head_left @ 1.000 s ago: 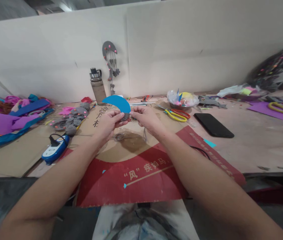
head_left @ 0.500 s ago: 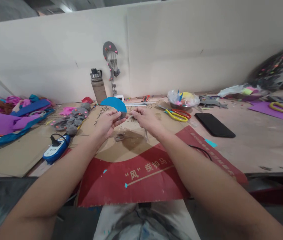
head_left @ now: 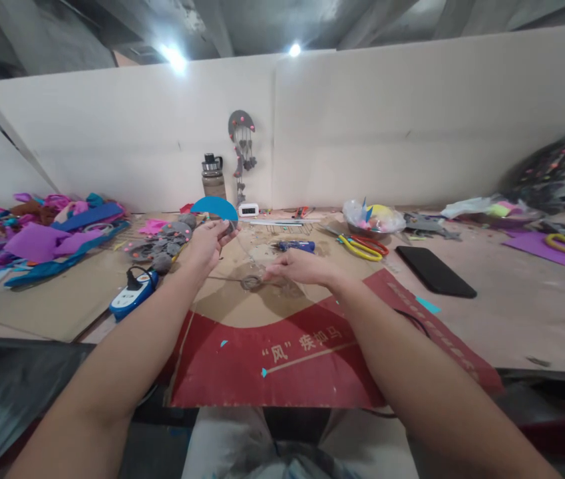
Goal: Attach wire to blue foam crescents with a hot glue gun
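My left hand (head_left: 208, 243) is closed in a pinch on a flat blue felt piece (head_left: 215, 206) with a rounded upper edge. A small grey piece (head_left: 233, 225) shows at the same fingertips. Lower and to the right, my right hand (head_left: 299, 267) has its fingers pinched together over the cardboard (head_left: 227, 309). A faint thin cord seems to run between the two hands, its end hidden in the right fingers. Beside those fingertips lies a small coil of cord (head_left: 251, 283). Just beyond the right hand is a blue-handled tool (head_left: 298, 247).
Yellow-handled scissors (head_left: 359, 248) and a black phone (head_left: 434, 271) lie to the right. A bowl (head_left: 375, 223) holds wrapped bits. At left are a power strip (head_left: 132, 296), grey felt pieces (head_left: 162, 246) and colourful scraps (head_left: 52, 239). A bottle (head_left: 213, 183) stands behind.
My right hand has moved down and away from my left, uncovering the blue-handled tool. The left hand keeps hold of the blue felt piece. The head view has tilted upward.
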`<state>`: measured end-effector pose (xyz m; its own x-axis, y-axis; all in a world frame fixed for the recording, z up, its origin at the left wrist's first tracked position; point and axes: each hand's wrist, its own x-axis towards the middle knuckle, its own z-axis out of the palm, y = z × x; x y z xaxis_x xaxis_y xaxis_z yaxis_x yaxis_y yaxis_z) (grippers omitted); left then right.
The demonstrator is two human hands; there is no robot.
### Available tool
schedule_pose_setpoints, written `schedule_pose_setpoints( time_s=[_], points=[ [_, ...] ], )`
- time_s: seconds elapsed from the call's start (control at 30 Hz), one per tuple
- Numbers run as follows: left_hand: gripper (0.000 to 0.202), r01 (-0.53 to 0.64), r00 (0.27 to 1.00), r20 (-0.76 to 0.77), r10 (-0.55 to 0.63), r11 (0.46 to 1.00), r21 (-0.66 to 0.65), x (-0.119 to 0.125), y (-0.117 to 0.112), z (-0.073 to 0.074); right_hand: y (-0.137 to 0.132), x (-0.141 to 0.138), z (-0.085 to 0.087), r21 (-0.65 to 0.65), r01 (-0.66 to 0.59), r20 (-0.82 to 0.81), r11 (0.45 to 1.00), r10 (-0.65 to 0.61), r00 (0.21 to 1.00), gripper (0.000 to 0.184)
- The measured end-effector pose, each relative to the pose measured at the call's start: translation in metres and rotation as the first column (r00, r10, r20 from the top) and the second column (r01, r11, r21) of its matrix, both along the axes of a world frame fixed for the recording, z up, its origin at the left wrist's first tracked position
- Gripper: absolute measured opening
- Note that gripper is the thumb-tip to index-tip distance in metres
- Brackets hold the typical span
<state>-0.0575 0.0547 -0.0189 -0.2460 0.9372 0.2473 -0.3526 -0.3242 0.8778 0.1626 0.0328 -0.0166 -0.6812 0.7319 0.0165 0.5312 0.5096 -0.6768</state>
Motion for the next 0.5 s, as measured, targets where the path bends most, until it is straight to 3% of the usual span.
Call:
schedule_pose_setpoints(
  time_s=[0.07, 0.1, 0.17, 0.23, 0.3, 0.37, 0.5],
  points=[
    [0.005, -0.015, 1.0, -0.02, 0.015, 0.999, 0.037, -0.005, 0.002, 0.0, 0.005, 0.006, 0.002, 0.131, 0.151, -0.031, 0.98, -0.148, 0.988, 0.039],
    [0.006, -0.016, 0.999, -0.029, 0.017, 0.998, 0.054, -0.007, 0.003, 0.0, 0.009, 0.01, 0.002, 0.211, 0.264, -0.054, 0.941, -0.258, 0.965, 0.042],
    [0.007, -0.014, 0.999, -0.034, 0.017, 0.997, 0.074, -0.007, 0.003, 0.001, 0.018, 0.019, -0.001, 0.37, 0.476, -0.051, 0.798, -0.494, 0.868, 0.045],
    [0.008, -0.01, 0.999, -0.034, 0.013, 0.997, 0.074, -0.006, 0.001, 0.0, 0.026, 0.029, -0.007, 0.479, 0.567, 0.024, 0.67, -0.656, 0.755, 0.042],
    [0.009, -0.006, 0.999, -0.043, 0.009, 0.998, 0.07, -0.003, 0.0, 0.0, 0.034, 0.036, -0.016, 0.476, 0.557, 0.188, 0.68, -0.698, 0.691, 0.042],
    [0.011, -0.001, 0.998, -0.067, 0.007, 0.997, 0.079, -0.001, -0.001, -0.001, 0.039, 0.038, -0.026, 0.414, 0.525, 0.29, 0.744, -0.654, 0.698, 0.039],
    [0.014, -0.005, 0.994, -0.109, 0.017, 0.994, 0.11, 0.0, 0.002, -0.004, 0.044, 0.03, -0.038, 0.365, 0.514, 0.281, 0.777, -0.618, 0.735, 0.025]
  ],
)
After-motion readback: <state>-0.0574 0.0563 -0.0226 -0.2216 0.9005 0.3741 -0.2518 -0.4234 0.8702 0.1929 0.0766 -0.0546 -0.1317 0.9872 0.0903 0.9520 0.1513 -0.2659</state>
